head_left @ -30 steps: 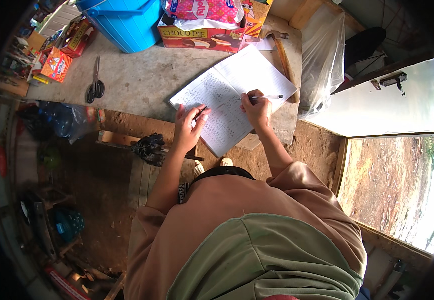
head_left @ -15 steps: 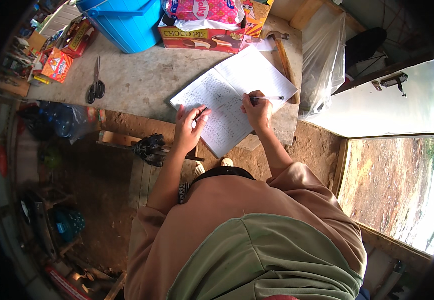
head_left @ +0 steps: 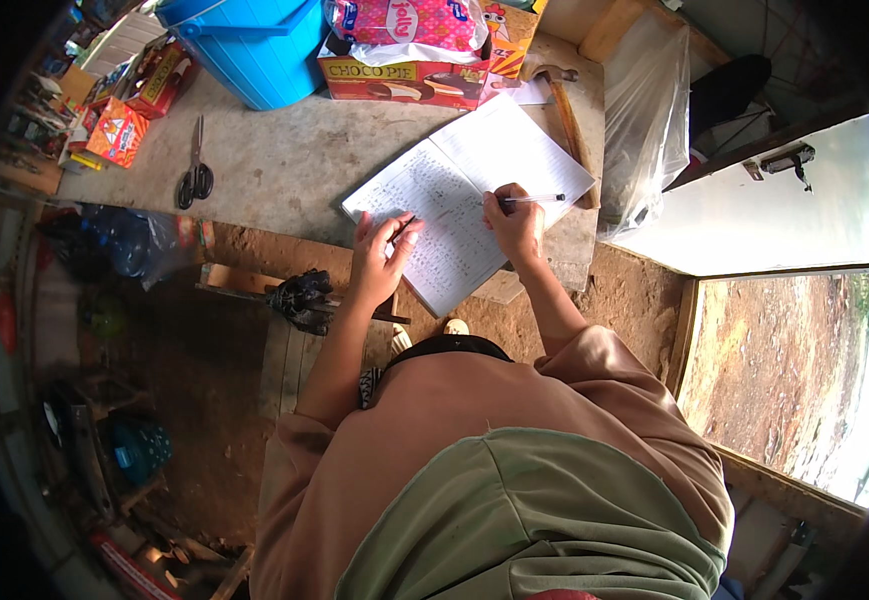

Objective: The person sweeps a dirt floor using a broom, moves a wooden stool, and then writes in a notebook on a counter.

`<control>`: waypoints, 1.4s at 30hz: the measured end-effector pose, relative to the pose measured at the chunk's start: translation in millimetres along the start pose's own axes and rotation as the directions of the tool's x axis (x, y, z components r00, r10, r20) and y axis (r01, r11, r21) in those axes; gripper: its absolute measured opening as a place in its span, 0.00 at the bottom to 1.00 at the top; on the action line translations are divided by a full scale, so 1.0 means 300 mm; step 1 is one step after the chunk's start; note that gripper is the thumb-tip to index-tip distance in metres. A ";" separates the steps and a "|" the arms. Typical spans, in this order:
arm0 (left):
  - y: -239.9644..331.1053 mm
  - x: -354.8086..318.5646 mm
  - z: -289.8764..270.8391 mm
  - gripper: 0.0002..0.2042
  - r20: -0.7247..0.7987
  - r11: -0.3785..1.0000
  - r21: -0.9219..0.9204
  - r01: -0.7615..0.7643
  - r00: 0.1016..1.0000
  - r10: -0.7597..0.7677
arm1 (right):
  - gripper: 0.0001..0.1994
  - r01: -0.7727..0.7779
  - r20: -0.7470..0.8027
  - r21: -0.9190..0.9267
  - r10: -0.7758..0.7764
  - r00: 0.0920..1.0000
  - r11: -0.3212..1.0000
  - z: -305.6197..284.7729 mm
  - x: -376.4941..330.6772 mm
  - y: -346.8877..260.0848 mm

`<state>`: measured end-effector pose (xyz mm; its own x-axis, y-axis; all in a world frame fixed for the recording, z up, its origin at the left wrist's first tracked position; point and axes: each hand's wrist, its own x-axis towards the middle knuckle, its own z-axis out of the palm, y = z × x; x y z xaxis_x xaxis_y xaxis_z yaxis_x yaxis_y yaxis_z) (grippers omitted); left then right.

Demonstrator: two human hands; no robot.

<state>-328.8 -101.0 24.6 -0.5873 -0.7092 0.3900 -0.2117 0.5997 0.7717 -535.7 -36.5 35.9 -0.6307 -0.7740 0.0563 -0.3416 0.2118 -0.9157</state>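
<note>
An open notebook [head_left: 474, 190] with handwritten lined pages lies on a grey concrete counter [head_left: 284, 165]. My right hand [head_left: 514, 222] grips a pen [head_left: 534, 199] with its tip on the right-hand page. My left hand [head_left: 382, 255] rests on the lower left page near the counter's edge, with a thin dark stick, perhaps a second pen, between its fingers.
Black-handled scissors [head_left: 195, 178] lie left of the notebook. A blue bucket [head_left: 254, 45], snack boxes [head_left: 414, 80] and a hammer [head_left: 562, 100] sit at the counter's back. A clear plastic bag [head_left: 644, 120] hangs to the right. Dirt floor lies below, an open doorway at right.
</note>
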 end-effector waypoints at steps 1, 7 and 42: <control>-0.002 -0.001 0.001 0.09 -0.007 1.000 -0.008 0.013 1.000 -0.013 | 0.08 0.002 -0.001 -0.005 -0.002 1.000 1.000 0.001 0.002 0.002; -0.008 -0.003 0.004 0.10 -0.031 1.000 -0.007 0.002 1.000 -0.003 | 0.05 0.039 -0.029 0.328 -0.031 0.999 0.944 -0.031 -0.031 -0.031; 0.265 -0.112 -0.018 0.10 0.134 0.899 -0.326 0.293 0.955 -0.263 | 0.06 0.178 0.419 0.071 -0.191 0.888 0.981 -0.240 -0.263 -0.201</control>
<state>-321.6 -31.5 75.6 -0.6105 -0.7854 0.1021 -0.1074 0.2098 0.9718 -515.5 54.7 115.3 -0.2025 -0.9775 0.0585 -0.3982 0.0276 -0.9169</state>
